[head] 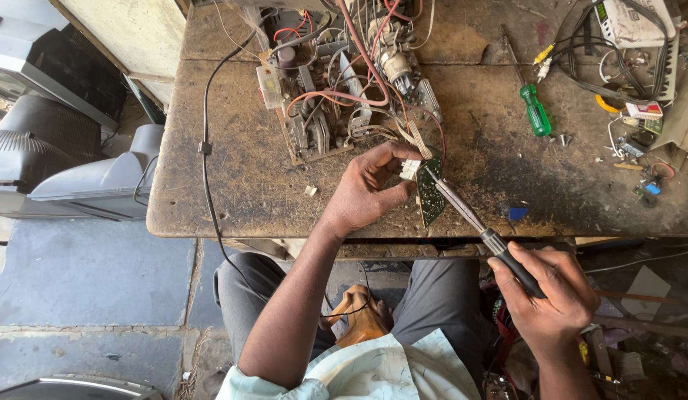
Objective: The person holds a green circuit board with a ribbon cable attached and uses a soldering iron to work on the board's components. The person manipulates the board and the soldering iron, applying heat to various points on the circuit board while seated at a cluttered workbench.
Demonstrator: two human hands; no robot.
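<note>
Small red-and-white box (644, 110) lies flat at the bench's far right edge, well up and right of the right hand (549, 296). Grey TV sets (85, 178) sit on the floor far left of the left hand (366, 189), screens not visible.

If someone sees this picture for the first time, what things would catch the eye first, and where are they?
At the centre, the left hand holds a small green board upright at the bench's front edge, while the right hand touches a soldering iron tip to it. Behind them lies an open chassis full of red wires. A green screwdriver lies to the right.
</note>
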